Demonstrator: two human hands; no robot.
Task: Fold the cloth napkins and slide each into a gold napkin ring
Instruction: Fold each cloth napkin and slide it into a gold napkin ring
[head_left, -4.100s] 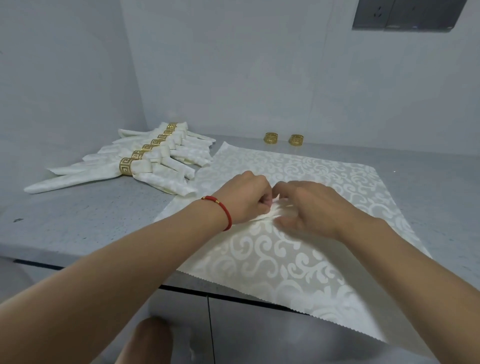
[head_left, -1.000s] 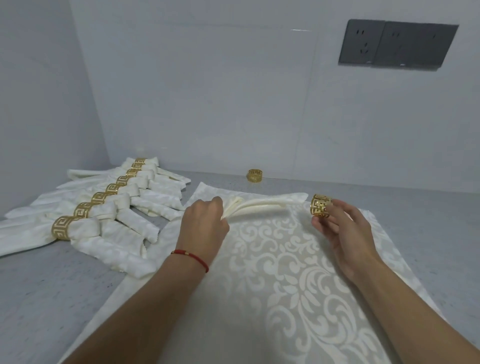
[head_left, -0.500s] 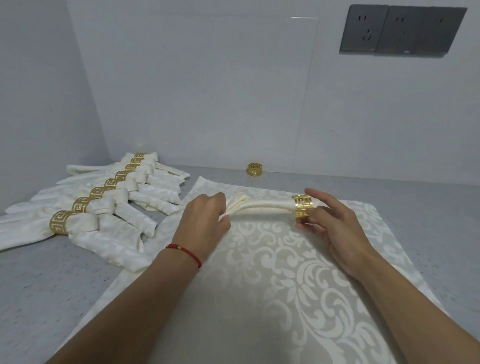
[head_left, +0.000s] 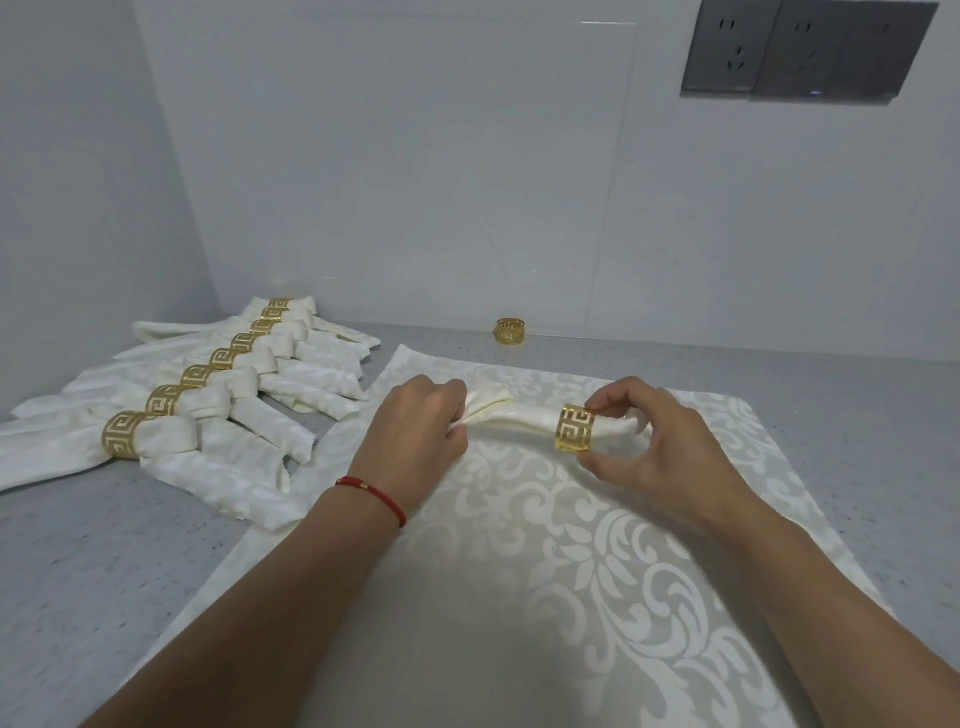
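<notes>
A cream damask napkin (head_left: 519, 597) lies spread on the grey counter, with its middle gathered up into a raised roll (head_left: 514, 415). My left hand (head_left: 415, 441) grips the left end of that roll. A gold napkin ring (head_left: 574, 428) sits around the roll near its right end. My right hand (head_left: 654, 447) pinches the ring between thumb and fingers. The roll's tip pokes out past the ring under my right fingers.
Several finished napkins in gold rings (head_left: 208, 400) lie in a row at the left of the counter (head_left: 104, 561). One spare gold ring (head_left: 510, 331) stands by the back wall. A dark socket panel (head_left: 805, 49) is on the wall at upper right.
My right hand brought the gold ring to the gathered napkin's end and has slid it on. The ring now sits further along the roll, with the tip showing through.
</notes>
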